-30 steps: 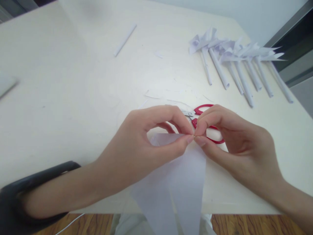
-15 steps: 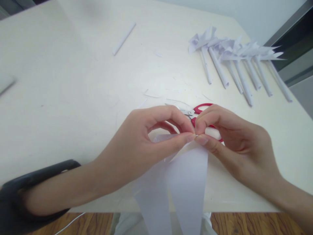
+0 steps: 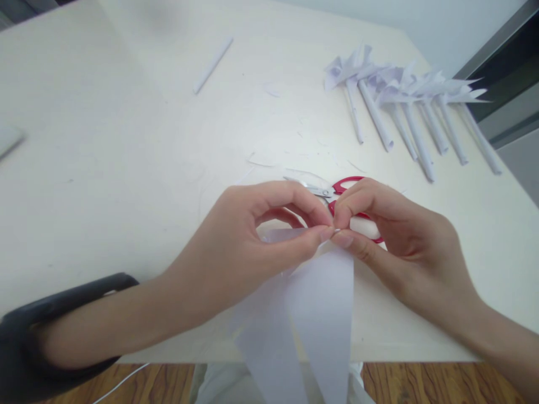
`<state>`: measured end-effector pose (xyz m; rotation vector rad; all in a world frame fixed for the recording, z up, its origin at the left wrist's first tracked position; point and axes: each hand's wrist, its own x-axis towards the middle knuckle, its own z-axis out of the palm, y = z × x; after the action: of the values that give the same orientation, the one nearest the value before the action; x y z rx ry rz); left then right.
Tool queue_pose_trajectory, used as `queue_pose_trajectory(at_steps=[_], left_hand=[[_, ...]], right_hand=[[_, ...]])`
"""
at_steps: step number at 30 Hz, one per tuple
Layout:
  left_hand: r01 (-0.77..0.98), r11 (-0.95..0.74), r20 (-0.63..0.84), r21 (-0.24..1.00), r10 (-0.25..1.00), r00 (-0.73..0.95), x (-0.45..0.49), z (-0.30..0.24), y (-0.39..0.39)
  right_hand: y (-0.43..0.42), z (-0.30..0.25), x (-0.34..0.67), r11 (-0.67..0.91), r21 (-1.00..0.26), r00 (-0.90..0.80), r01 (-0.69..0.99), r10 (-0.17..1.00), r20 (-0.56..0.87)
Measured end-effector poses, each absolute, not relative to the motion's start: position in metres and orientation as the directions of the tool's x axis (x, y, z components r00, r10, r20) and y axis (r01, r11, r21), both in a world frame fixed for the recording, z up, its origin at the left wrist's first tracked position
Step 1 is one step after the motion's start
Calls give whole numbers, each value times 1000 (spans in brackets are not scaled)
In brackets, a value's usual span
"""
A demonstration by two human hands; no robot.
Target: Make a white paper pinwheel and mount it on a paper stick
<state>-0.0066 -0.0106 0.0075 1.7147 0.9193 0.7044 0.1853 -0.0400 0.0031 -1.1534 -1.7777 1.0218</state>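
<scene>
A sheet of thin white paper (image 3: 320, 314) hangs from both my hands over the table's near edge, split below into two long flaps. My left hand (image 3: 248, 241) pinches its top edge between thumb and forefinger. My right hand (image 3: 387, 235) pinches the same edge right beside it, fingertips almost touching the left ones. Red-handled scissors (image 3: 343, 188) lie on the table just behind my hands, partly hidden by my right fingers.
Several white paper pinwheels on rolled paper sticks (image 3: 404, 112) lie in a row at the far right of the white table (image 3: 105, 168). A single rolled paper stick (image 3: 213, 64) lies far centre. Thin paper scraps (image 3: 263, 163) are scattered behind the scissors. Wooden floor shows below.
The two flaps of the paper have spread slightly apart and the top edge has been worked between the fingertips. Both hands stay in nearly the same place.
</scene>
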Motion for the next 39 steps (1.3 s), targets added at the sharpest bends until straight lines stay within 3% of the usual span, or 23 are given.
queue_pose_trajectory(at_steps=[18, 21, 24, 29, 39], left_hand=[[244, -178, 26, 953, 852, 522, -5, 8, -8], [258, -160, 17, 953, 877, 480, -6, 6, -6], [291, -163, 42, 943, 924, 381, -7, 4, -3], [319, -135, 50, 938, 964, 260, -6, 3, 1], [345, -79, -20, 935, 961, 275, -8, 0, 9]], right_hand=[[-39, 2, 186, 306, -859, -305, 409, 934, 188], [-37, 5, 192, 396, -781, -314, 482, 911, 268], [-36, 7, 201, 550, -626, -415, 552, 833, 366], [-43, 4, 207, 746, -443, -644, 496, 659, 388], [-38, 3, 209, 727, -502, -521, 468, 686, 507]])
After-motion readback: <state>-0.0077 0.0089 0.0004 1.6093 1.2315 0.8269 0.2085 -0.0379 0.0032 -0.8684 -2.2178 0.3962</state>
